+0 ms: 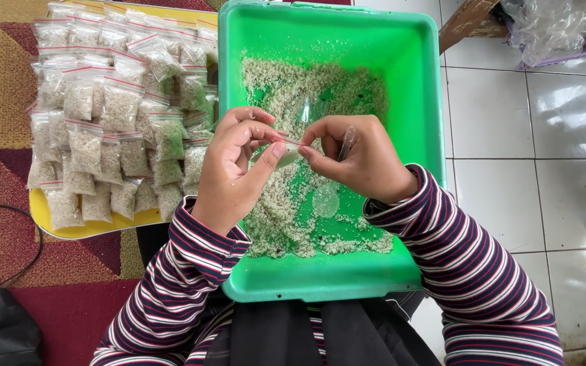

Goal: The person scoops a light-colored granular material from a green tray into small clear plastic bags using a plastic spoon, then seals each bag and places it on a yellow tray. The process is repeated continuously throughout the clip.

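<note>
Small clear zip bag point(287, 150), partly filled with pale grain, is pinched between both hands above the middle of the green tub point(415, 102). Its long axis runs roughly from 9 to 3 o'clock, with the sealed strip toward the top; most of it is hidden by fingers. The left hand point(235, 166) closes thumb and forefinger narrowly on the bag's 9 o'clock end. The right hand point(361, 159) pinches the 3 o'clock end and also holds a clear plastic spoon point(330, 193) tucked under its fingers, the handle pointing to 12 o'clock and the bowl hanging toward 6 o'clock over the grain.

Loose pale grain point(286, 224) covers much of the tub's floor, thickest from 12 to 7 o'clock, with bare green at the edges. At 9 o'clock from the tub, a yellow tray point(96, 229) on the patterned rug carries many filled, sealed small bags point(110, 115) laid in overlapping rows. Crumpled clear plastic point(557, 27) lies at 2 o'clock on the white tiles.
</note>
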